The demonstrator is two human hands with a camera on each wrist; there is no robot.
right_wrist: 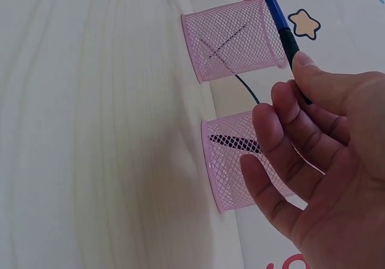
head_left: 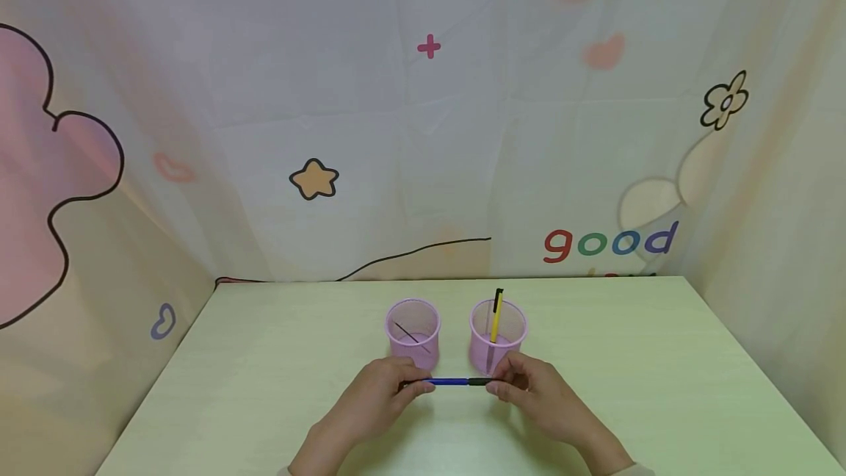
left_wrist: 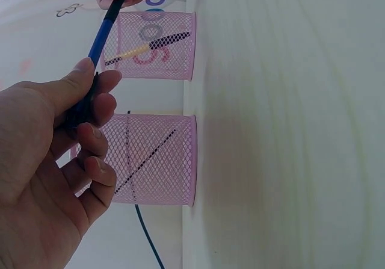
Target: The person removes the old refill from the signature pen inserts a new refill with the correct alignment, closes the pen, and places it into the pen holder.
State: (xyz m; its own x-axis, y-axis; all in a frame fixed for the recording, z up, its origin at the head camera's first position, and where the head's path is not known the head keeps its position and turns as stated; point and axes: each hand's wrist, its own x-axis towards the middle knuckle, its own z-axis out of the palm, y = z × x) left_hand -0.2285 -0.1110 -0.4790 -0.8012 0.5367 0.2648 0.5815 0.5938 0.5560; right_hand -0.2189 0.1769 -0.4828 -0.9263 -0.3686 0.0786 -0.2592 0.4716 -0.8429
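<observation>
A blue pen (head_left: 449,382) with a dark grip section lies level between both hands, in front of two pink mesh pen cups. My left hand (head_left: 385,395) pinches its left end between thumb and fingers; that end is partly hidden by them. The dark right end is pinched by my right hand (head_left: 537,397), whose other fingers are loosely bent in the right wrist view. Behind the left hand stands the left mesh cup (head_left: 413,355), with a thin dark stick-like line showing in it. A yellow pen (head_left: 496,322) with a black clip leans in the right mesh cup (head_left: 477,351).
Both cups stand upright side by side on a pale wood-grain table (head_left: 264,358), a small gap between them. A printed curtain (head_left: 370,116) rises behind the table's back edge and along both sides.
</observation>
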